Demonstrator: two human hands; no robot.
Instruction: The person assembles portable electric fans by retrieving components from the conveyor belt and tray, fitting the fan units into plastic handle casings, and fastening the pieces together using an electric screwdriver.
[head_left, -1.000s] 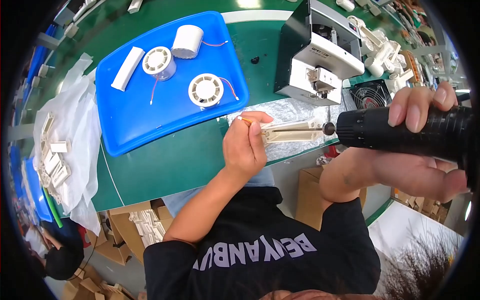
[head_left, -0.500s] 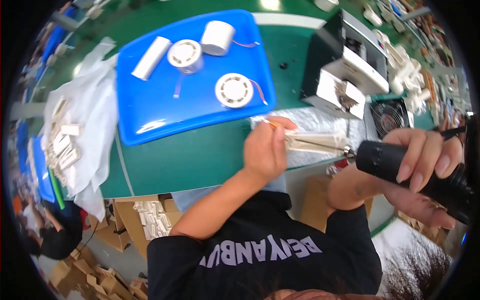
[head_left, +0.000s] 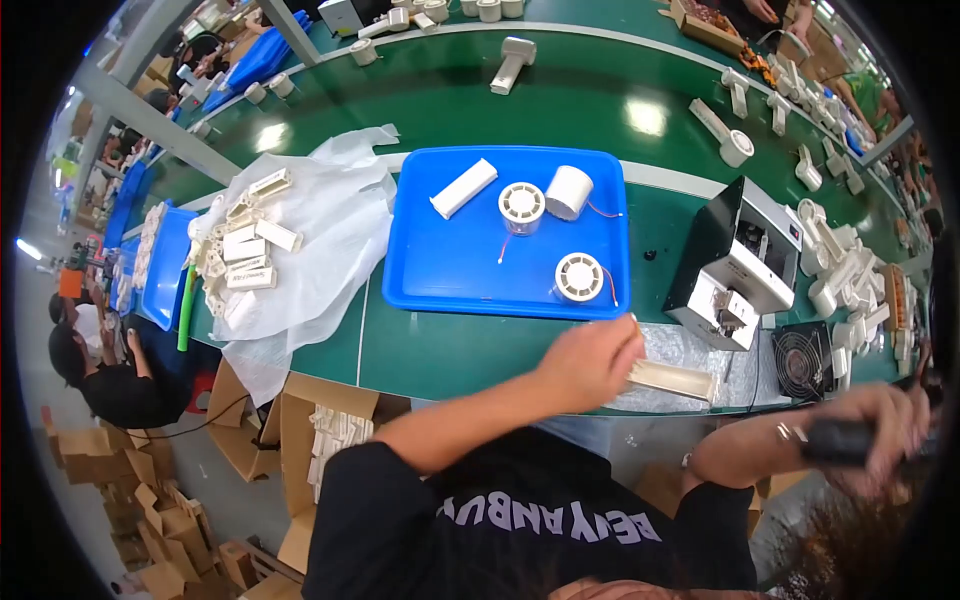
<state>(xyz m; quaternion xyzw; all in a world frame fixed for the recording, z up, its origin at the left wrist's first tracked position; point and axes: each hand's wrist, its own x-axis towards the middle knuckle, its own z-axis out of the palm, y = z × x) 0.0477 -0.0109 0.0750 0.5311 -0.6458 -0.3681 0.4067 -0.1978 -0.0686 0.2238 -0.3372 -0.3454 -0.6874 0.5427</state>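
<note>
My left hand [head_left: 592,362] is closed on one end of a long cream plastic part [head_left: 672,380], which lies over clear plastic wrap [head_left: 740,372] near the table's front edge. At the right, my right hand [head_left: 880,435] is wrapped round a black electric screwdriver [head_left: 838,441], blurred by motion and apart from the part. Behind my left hand is a blue tray [head_left: 440,290] with round white fan units [head_left: 579,277], red wires and a white rectangular piece [head_left: 465,189].
A black and white machine [head_left: 735,265] stands right of the tray, beside a black fan [head_left: 801,360]. White parts [head_left: 245,260] lie on a plastic sheet [head_left: 340,220] at the left. Cardboard boxes [head_left: 300,410] are below. A co-worker [head_left: 130,375] sits far left.
The screwdriver in my right hand has drawn back to the right, away from the cream part. My left hand stays on the part. The view has shifted, showing more of the table.
</note>
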